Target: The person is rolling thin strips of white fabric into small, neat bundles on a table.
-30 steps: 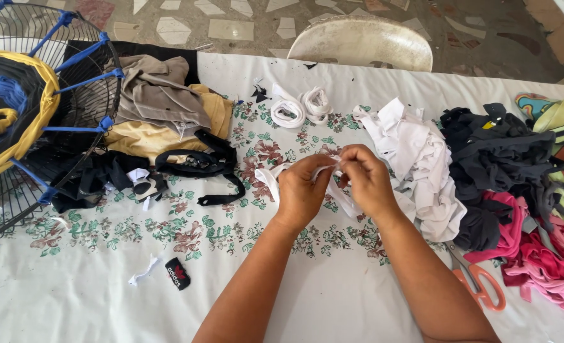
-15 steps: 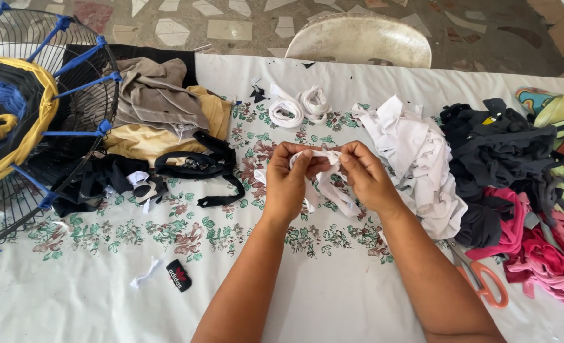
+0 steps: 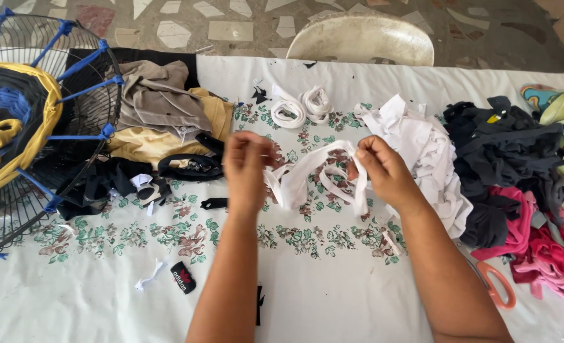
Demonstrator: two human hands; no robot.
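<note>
Each grip pinches one end of a soft white fabric strip: left hand and right hand hold it apart, its limp loops sagging above the floral cloth-covered surface. Just right lies a crumpled white scrap heap; behind, coiled white strips; far left, a wire fan guard.

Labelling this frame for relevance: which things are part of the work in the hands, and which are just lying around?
In hand:
- left hand and right hand, stretching a white fabric strip between them
- white fabric pile beside the right hand

Lying about:
- white strip coils
- wire fan guard wrapped with cloth
- dark fabric pile
- pink fabric
- orange-handled scissors
</note>
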